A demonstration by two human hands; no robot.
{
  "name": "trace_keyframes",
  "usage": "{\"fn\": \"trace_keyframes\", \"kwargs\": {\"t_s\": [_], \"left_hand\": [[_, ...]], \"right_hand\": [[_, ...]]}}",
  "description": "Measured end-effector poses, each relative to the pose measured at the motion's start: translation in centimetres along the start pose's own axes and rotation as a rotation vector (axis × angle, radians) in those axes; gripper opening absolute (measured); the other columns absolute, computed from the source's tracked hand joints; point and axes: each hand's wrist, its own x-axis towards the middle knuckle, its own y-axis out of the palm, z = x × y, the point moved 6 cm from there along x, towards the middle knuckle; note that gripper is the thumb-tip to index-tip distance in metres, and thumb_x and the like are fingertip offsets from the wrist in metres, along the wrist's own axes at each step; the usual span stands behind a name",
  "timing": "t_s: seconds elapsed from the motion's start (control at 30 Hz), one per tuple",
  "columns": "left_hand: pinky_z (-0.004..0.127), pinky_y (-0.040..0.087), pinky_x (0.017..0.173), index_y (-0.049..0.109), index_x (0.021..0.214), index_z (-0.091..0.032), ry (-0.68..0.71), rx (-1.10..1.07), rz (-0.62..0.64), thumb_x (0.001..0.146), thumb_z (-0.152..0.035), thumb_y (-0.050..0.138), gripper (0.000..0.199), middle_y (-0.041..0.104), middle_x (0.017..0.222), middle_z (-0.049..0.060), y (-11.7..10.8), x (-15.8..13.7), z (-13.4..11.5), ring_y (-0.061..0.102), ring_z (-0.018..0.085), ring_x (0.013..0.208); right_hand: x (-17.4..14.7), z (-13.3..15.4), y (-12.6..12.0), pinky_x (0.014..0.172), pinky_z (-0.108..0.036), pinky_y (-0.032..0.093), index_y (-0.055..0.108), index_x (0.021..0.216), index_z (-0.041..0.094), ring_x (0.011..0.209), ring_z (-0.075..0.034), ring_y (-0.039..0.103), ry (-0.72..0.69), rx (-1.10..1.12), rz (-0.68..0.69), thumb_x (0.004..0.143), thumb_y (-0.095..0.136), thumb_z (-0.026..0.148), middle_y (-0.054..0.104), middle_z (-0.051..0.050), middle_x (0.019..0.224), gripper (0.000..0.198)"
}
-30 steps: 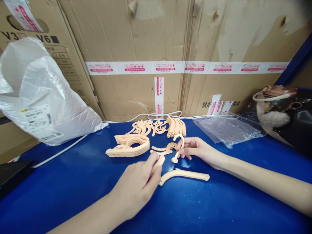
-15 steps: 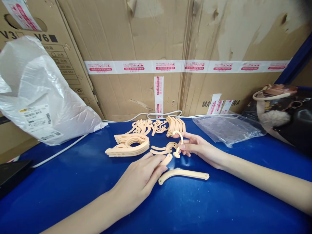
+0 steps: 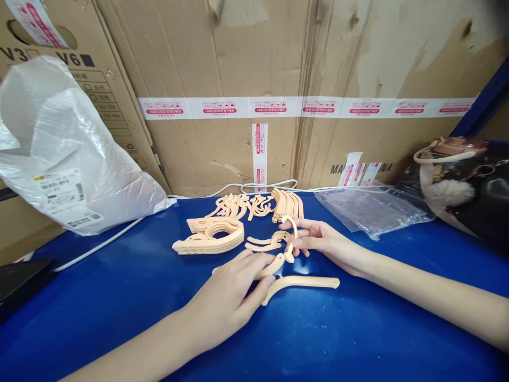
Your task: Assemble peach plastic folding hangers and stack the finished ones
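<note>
A peach-coloured curved hanger arm (image 3: 275,266) is in the grip of my left hand (image 3: 230,284), its holed end sticking out past the fingertips. My right hand (image 3: 318,241) pinches a cream plastic hanger hook (image 3: 293,233), with its curve up and its round base down. That base is right by the holed end of the arm; I cannot tell whether they touch. A second hanger arm (image 3: 304,281) lies on the blue table just below, its left end close to my left thumb. Behind the hands lies a small hanger centre piece with prongs (image 3: 274,242).
Stacked hanger pieces (image 3: 210,245) lie left of centre. Farther back are a heap of hooks (image 3: 234,206) and a row of curved arms (image 3: 287,204). A white parcel bag (image 3: 71,154), clear plastic bag (image 3: 371,209), dark handbag (image 3: 469,185) and white cable (image 3: 99,246) surround them, before cardboard boxes (image 3: 222,63).
My left hand has brought the held arm slightly right, so its end is nearer the hook's base. The loose arm below has shifted and turned a little.
</note>
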Motion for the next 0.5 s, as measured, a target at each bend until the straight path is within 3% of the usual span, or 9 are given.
{"fn": "trace_keyframes", "kwargs": {"t_s": [0.17, 0.5], "left_hand": [[0.032, 0.046, 0.086, 0.052, 0.119, -0.024, 0.06, 0.037, 0.059, 0.098, -0.028, 0.036, 0.027, 0.062, 0.11, 0.004, 0.18, -0.03, -0.46, 0.055, 0.019, 0.102], [0.029, 0.05, 0.077, 0.051, 0.122, -0.02, 0.237, 0.281, -0.079, 0.099, -0.026, 0.034, 0.029, 0.065, 0.099, 0.004, 0.32, -0.34, -0.55, 0.06, 0.017, 0.089]], "right_hand": [[0.06, -0.3, -0.2, 0.057, -0.021, 0.037, 0.061, 0.114, 0.018, 0.069, -0.01, 0.058, 0.031, -0.019, -0.023, 0.076, 0.071, 0.028, 0.07, -0.005, 0.087, 0.04], [-0.11, -0.14, 0.13, 0.048, -0.019, 0.027, 0.062, 0.096, 0.017, 0.06, -0.007, 0.048, 0.046, 0.045, -0.003, 0.074, 0.073, 0.027, 0.064, -0.001, 0.076, 0.026]]}}
